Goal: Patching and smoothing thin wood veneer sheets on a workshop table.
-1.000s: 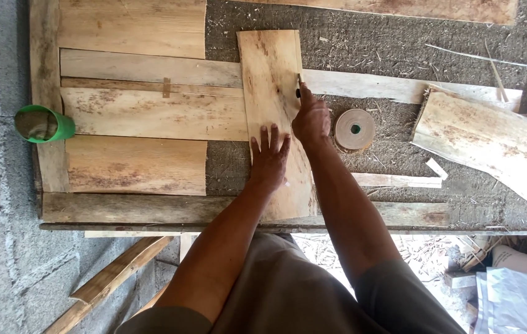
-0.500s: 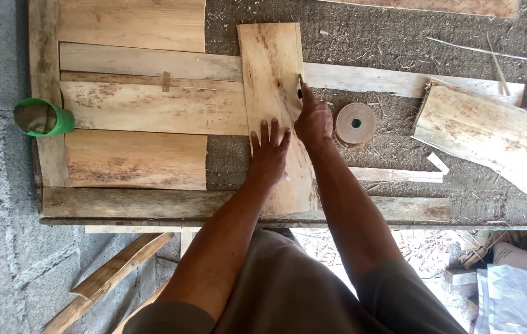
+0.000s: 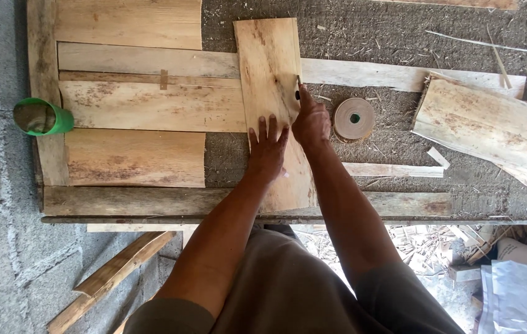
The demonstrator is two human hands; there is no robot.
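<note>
the left hand (image 3: pixel 268 145) lies flat, fingers spread, on the pale upright veneer sheet (image 3: pixel 269 74) while the right hand (image 3: pixel 310 120) grips a small dark blade (image 3: pixel 298 93) midway along its right edge, lower half seemingly uncut

Thin matt wood veneer sheet (image 3: pixel 269 74), rough gritty table (image 3: pixel 387 31), glossy green plastic cup (image 3: pixel 44 117)

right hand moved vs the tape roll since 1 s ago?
No clear move. The right hand sits just left of the tape roll, on the right edge of the upright wood sheet, as before. The small shift looks like camera motion.
</note>
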